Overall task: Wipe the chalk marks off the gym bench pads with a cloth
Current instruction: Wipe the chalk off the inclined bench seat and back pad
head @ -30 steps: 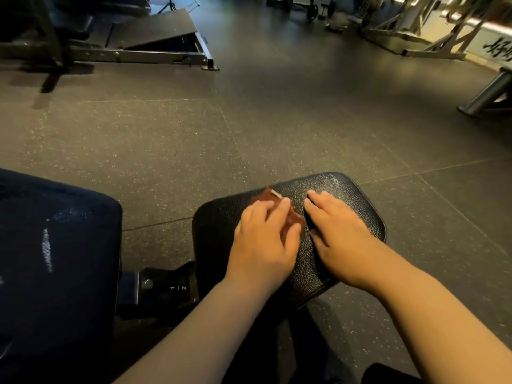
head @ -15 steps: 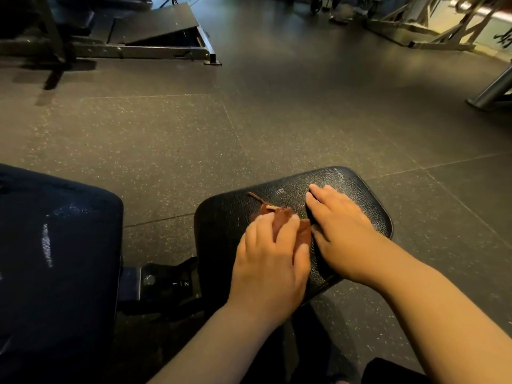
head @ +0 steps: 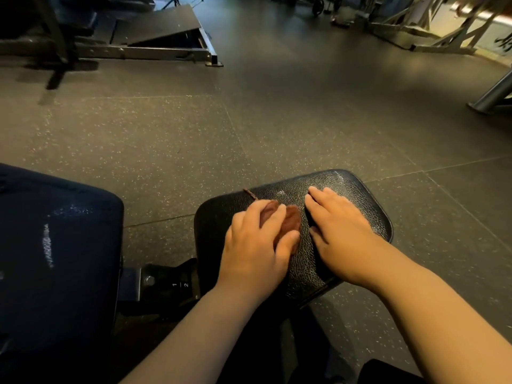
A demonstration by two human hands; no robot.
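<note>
Cloth: the brown cloth (head: 291, 223) lies bunched on the middle of the seat pad (head: 219, 217), under the left hand.
Left hand: the left hand (head: 255, 250) has fingers and thumb curled round the cloth and presses it onto the pad.
Right hand: the right hand (head: 338, 231) lies flat just right of the cloth, fingers straight and together. It holds nothing and probably steadies the pad.
Nearest chalk: a faint white scuff (head: 280, 193) sits just beyond the cloth, toward the far edge. The left hand is nearer to it.
Edges: the far rim lies close beyond the fingertips. Its pale sheen could be chalk or glare; I cannot tell.
Room: a forward stroke is short. The right hand blocks a sweep to the right, and the left part of the pad is bare.
Other pad: the back pad (head: 69, 286) stands at left, across the hinge bracket (head: 166, 281). Its chalk streak (head: 47, 245) runs near to far, well apart from the cloth.
</note>
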